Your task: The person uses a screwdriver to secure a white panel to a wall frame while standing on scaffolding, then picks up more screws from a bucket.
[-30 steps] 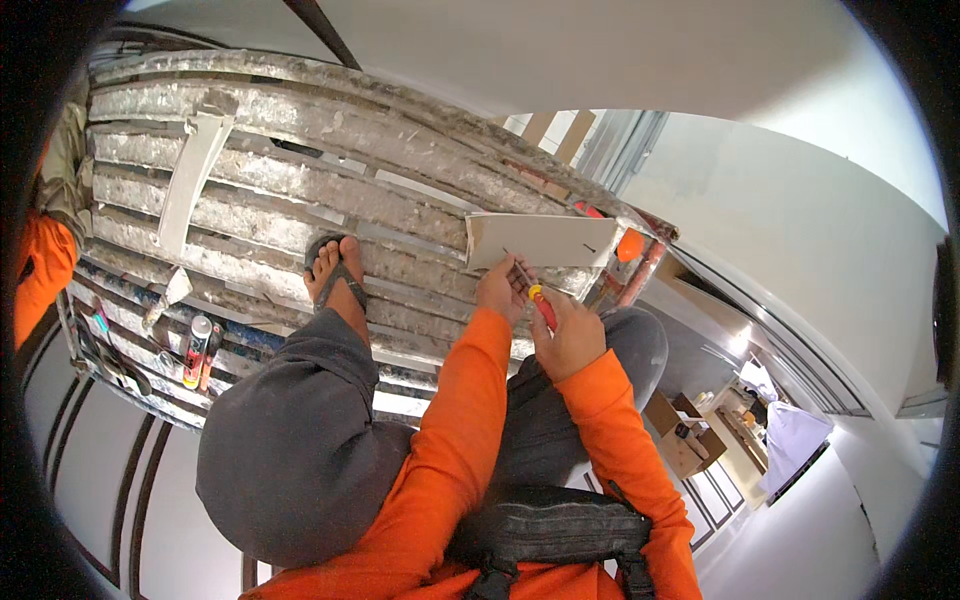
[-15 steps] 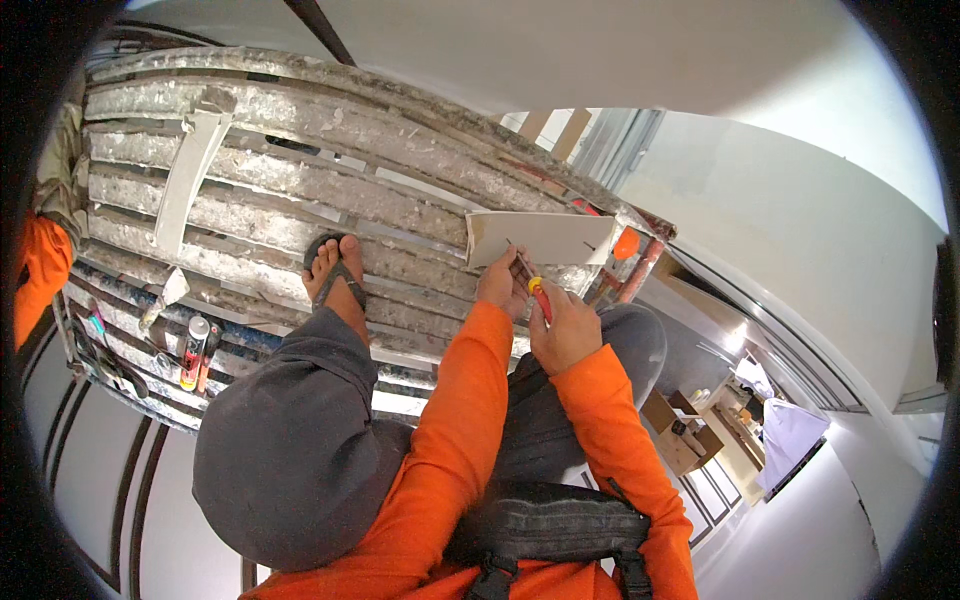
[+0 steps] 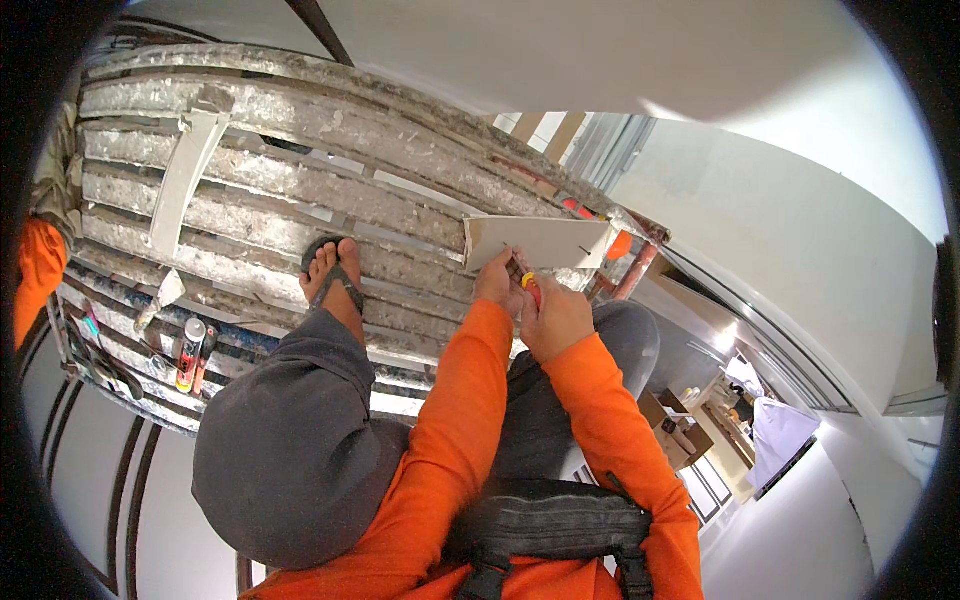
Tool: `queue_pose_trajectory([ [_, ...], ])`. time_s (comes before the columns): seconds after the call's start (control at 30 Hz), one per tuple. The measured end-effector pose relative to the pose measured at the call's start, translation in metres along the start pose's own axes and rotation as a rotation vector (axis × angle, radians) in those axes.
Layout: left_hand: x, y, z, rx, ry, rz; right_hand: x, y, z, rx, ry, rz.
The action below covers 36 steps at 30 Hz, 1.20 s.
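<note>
A red and yellow screwdriver (image 3: pixel 531 286) is gripped in my right hand (image 3: pixel 560 322), its shaft slanting up and left toward a pale strip of board (image 3: pixel 548 240). Around the shaft's tip, at the board's near edge, the fingers of my left hand (image 3: pixel 496 284) are closed together; what they pinch is hidden. One thin dark screw (image 3: pixel 507 247) shows just beyond those fingertips. Another dark screw (image 3: pixel 586 250) sticks out toward the board's right end. The board lies on a slatted, paint-spattered platform (image 3: pixel 400 200).
A longer pale strip (image 3: pixel 186 185) lies across the slats at left. Near the platform's lower left are a scraper (image 3: pixel 160 300), a sealant cartridge (image 3: pixel 190 355) and other tools. My sandalled foot (image 3: pixel 335 270) rests mid-platform. Another person's orange sleeve (image 3: pixel 38 270) shows at far left.
My right hand and the screwdriver have shifted slightly left, and the hand has turned a little on the handle. My left hand stays at the board's edge.
</note>
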<state>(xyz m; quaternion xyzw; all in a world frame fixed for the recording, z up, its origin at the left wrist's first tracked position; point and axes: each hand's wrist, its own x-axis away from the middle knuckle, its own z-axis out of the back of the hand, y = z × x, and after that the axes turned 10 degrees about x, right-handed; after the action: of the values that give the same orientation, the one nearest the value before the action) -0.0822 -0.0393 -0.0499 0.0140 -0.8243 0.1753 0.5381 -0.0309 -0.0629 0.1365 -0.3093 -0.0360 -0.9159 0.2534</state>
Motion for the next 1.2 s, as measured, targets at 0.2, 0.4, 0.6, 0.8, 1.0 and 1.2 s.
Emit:
queue_pose_trajectory([
  [0.2, -0.008, 0.0, 0.005, 0.031, -0.073, 0.045, -0.005, 0.008, -0.002, -0.473, -0.034, -0.457],
  [0.4, -0.003, -0.001, 0.001, -0.003, -0.164, 0.016, 0.013, -0.005, 0.012, 0.184, -0.021, 0.065],
  [0.6, -0.008, 0.009, 0.007, 0.058, -0.093, 0.084, 0.004, -0.01, 0.03, 0.178, -0.073, -0.019],
  [0.8, -0.009, -0.006, 0.007, 0.186, -0.071, 0.133, 0.006, 0.003, 0.01, 0.236, -0.119, 0.048],
  [1.0, -0.009, 0.006, 0.012, 0.092, -0.202, 0.108, 0.015, -0.013, 0.023, 0.315, -0.033, 0.135],
  [1.2, 0.012, -0.007, -0.01, 0.156, -0.049, 0.086, 0.002, 0.005, 0.027, 0.204, -0.22, -0.1],
])
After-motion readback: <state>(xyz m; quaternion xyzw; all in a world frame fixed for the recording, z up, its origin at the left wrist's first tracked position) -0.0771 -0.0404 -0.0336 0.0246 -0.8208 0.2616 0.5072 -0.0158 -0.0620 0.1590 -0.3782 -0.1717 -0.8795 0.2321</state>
